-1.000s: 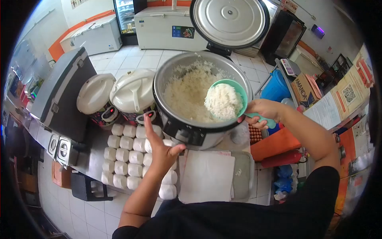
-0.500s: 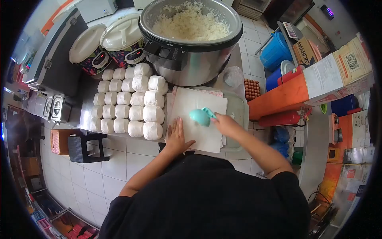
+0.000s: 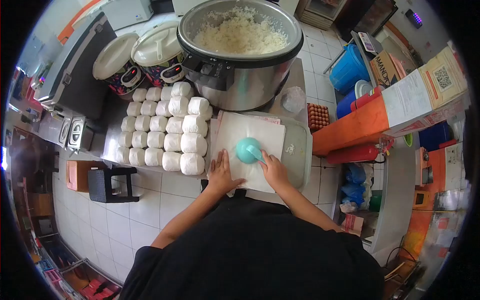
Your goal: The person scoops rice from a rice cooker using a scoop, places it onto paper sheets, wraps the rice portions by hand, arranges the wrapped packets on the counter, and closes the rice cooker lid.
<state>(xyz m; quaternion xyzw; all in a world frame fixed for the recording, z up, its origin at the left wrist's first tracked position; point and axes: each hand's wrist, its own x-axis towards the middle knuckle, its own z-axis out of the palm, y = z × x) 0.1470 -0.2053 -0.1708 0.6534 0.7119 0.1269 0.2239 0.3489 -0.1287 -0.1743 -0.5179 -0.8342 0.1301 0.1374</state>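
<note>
- Scoop (image 3: 247,150): teal, dome up on the paper, btwn both hands; what's under it can't be seen.
- R hand (image 3: 274,172): fingers closed on the scoop's handle (image 3: 257,152), so it's the nearer of the two. Handle's long axis slants from dome back twd the person's R; dome lies fwd & L of these fingers.
- L hand (image 3: 221,172): holds nothing; palm down on L part of paper, fingers sl. spread & pointing fwd, thumb out to R. Fingertips just beside scoop's L side, not touching.
- Paper (image 3: 255,125): stacked sheets, flat, under scoop & L hand; R part overlaps the tray.
- Tray (image 3: 299,167): bare strip shows R of paper, w/ a few rice grains (image 3: 290,149).
- Packs (image 3: 172,142): white, in rows, L of paper.
- Pot (image 3: 245,82): big, just beyond paper, open top, rice (image 3: 242,37) inside.
- Cookers (image 3: 159,45): two, lids on, L of pot.
</note>
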